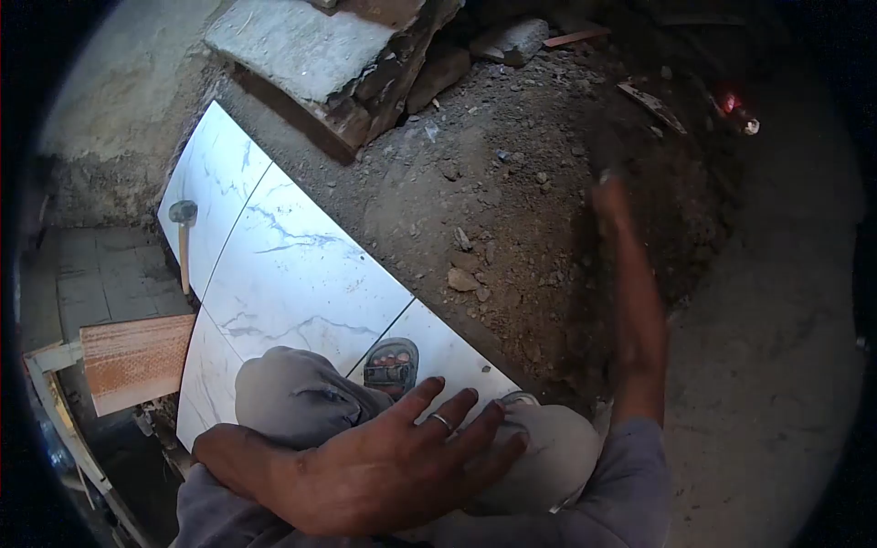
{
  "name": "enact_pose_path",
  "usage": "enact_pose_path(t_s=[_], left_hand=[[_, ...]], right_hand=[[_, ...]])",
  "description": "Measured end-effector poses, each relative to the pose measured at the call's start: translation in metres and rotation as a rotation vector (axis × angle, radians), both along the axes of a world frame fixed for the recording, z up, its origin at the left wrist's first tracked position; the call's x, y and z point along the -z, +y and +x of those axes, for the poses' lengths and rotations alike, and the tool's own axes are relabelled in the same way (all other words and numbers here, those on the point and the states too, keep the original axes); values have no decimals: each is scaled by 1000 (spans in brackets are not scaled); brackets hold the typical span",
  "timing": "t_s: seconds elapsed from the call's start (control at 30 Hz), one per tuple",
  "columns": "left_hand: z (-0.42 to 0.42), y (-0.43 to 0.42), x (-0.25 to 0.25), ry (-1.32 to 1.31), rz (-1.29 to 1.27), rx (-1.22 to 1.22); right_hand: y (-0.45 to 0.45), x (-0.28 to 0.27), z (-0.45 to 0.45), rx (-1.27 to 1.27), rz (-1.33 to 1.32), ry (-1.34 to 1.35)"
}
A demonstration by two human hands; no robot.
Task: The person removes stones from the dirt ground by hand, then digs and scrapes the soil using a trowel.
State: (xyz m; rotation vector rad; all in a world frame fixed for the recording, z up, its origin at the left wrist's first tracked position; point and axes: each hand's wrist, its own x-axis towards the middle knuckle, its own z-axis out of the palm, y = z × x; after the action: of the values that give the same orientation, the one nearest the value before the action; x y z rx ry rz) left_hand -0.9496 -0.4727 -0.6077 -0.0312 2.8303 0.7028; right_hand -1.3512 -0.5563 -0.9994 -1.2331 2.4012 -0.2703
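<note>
White tiles (pixel 311 260): laid edge to edge beside the dirt mound (pixel 512 219), a sandalled foot (pixel 391 365) on them.
Mallet (pixel 184 219): lying on the upper left tile.
Right hand (pixel 614 203): stretched out over the mound's right side, blurred; cannot tell whether its fingers grip anything.
Left hand (pixel 375 466): fingers loosely spread, palm down, above the knees (pixel 301 393).
Broken slab (pixel 301 46): beyond the tiles, next to the dirt.
</note>
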Motion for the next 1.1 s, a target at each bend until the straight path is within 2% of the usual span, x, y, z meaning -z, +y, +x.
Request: enact_pose_path(t_s=[0.03,0.1,0.13,0.2,0.27,0.33,0.4,0.47,0.53,0.63,0.67,0.73,0.77,0.83,0.9,0.93,0.97,1.0,1.03,1.07,1.1], left_hand=[[0,-2,-1,3,27,-26],[-4,-7,-2,23,45,-55],[-6,-11,-3,44,71,-44],[-9,-29,-10,60,82,-11],[-13,-55,-20,1,238,-144],[-13,-75,-24,217,99,-399],[-8,-118,-1,295,5,-509],[-15,-175,31,246,-51,-691],[-6,-242,93,263,-105,-810],[42,-334,187,203,-436,-795],[59,-356,204,205,-435,-809],[83,-379,224,128,-705,-810],[88,-388,229,127,-697,-822],[88,-394,230,-61,-638,-826],[85,-396,236,-27,-640,-807],[87,-402,242,-62,-660,-804],[90,-410,247,-95,-682,-802],[92,-425,240,-262,-552,-765],[103,-438,250,-258,-546,-761],[117,-449,265,-203,-610,-621],[109,-431,246,-183,-583,-654]], right_hand=[[2,32,-3,-145,32,83],[12,55,33,-96,-156,180],[14,32,39,-92,-155,186],[14,-37,49,7,20,-194],[30,-37,55,-11,-2,-157],[29,-61,57,-36,-32,-106],[30,-110,65,-19,111,-244],[25,-109,50,54,102,-281],[22,-100,39,96,102,-318],[24,-68,33,36,166,-182],[29,-60,33,61,160,-173],[34,-65,40,74,170,-157],[34,-73,43,90,240,-244],[28,-100,54,111,324,-319],[30,-125,67,-11,180,-309],[31,-108,70,-20,67,-234],[35,-97,64,-6,83,-226],[36,-98,66,81,120,-202],[33,-99,68,162,146,-178],[36,-99,66,164,149,-173],[42,-99,62,259,147,-183]])
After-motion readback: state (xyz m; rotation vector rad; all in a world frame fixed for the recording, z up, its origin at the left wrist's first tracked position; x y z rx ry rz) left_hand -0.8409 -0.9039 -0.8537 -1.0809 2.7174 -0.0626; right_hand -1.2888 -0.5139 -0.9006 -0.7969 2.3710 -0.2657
